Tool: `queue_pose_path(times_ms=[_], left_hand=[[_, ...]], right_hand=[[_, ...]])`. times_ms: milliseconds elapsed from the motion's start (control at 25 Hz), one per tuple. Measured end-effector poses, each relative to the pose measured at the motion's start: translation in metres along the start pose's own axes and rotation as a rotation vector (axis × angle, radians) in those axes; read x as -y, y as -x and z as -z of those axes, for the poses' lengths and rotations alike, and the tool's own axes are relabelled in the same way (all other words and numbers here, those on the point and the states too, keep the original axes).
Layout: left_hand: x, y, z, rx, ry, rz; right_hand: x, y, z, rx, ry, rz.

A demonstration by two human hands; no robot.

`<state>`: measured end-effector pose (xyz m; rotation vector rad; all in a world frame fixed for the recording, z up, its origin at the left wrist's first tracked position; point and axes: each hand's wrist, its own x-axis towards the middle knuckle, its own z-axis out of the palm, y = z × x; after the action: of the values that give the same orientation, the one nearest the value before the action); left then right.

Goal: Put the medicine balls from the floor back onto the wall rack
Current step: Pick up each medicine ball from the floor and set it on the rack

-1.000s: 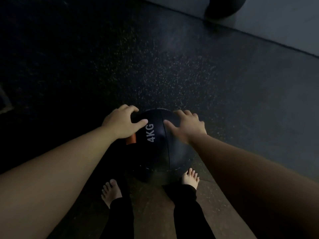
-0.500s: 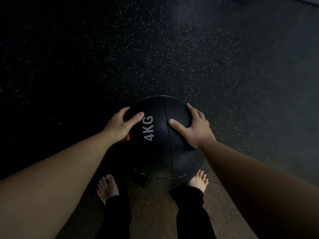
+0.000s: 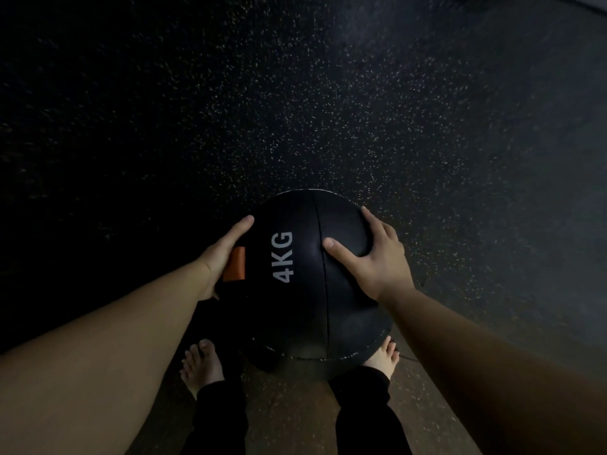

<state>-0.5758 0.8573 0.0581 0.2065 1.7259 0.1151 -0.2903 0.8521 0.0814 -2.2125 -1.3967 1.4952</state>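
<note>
A black medicine ball (image 3: 305, 307) marked "4KG" with an orange patch on its left side hangs in front of me, above my bare feet. My left hand (image 3: 218, 257) presses flat against its left side, next to the orange patch. My right hand (image 3: 371, 257) grips its upper right side, thumb on the seam. Both hands hold the ball between them. The wall rack is out of view.
Dark speckled rubber floor (image 3: 328, 110) fills the view ahead. My bare feet (image 3: 202, 366) stand on a browner floor patch below the ball. A pale strip of wall (image 3: 591, 0) shows at the top right corner.
The ball has come up off the floor and nearer to the camera between both hands. My left hand slid down its left side. The other ball by the wall has left the view.
</note>
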Motion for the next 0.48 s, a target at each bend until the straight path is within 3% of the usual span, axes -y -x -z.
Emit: queue_pose_path(times_ms=[200, 320, 480], left_hand=[[0.001, 0.037, 0.028, -0.034, 0.038, -0.195], [-0.021, 0.08, 0.08, -0.085, 0.066, -0.309], [-0.072, 0.16, 0.194, -0.203, 0.18, -0.493]], right_hand=[[0.029, 0.032, -0.01, -0.04, -0.098, 0.089], [0.09, 0.046, -0.021, -0.103, -0.158, 0.226], [0.225, 0.069, -0.029, -0.115, -0.219, 0.435]])
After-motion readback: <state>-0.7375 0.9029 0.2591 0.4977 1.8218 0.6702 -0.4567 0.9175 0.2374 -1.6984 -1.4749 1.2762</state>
